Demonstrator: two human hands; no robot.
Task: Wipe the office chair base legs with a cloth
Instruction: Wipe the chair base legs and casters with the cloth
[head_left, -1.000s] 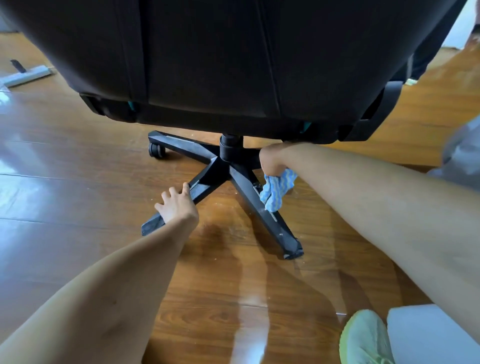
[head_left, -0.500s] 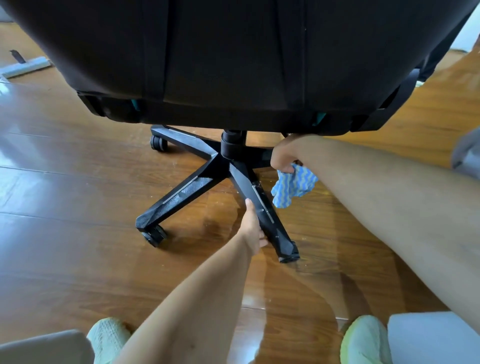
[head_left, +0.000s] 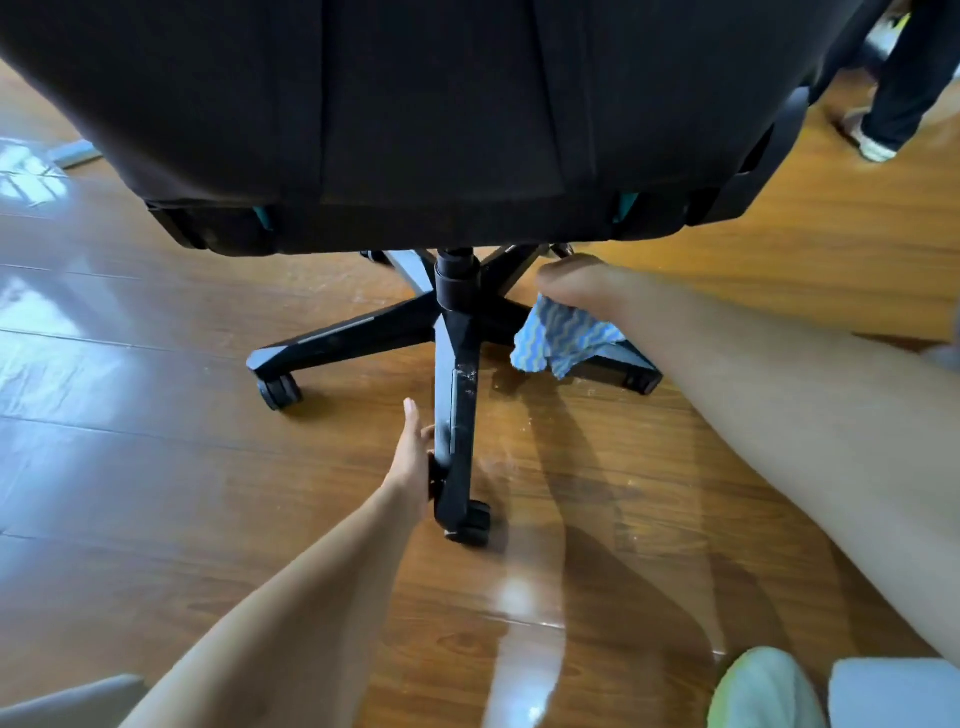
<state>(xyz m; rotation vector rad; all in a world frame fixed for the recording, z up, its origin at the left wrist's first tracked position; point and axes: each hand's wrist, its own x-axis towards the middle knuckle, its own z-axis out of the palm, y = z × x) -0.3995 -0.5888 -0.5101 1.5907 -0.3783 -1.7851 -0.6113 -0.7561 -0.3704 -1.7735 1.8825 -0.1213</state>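
The chair base (head_left: 457, 312) stood on the wood floor (head_left: 156, 467), turned since a moment before so a dusty leg (head_left: 457, 415) pointed at the person. The left hand (head_left: 415, 457) gripped that leg near its caster; the right hand (head_left: 576, 283) clutched the cloth (head_left: 561, 338) by the hub, probably ready to wipe it.
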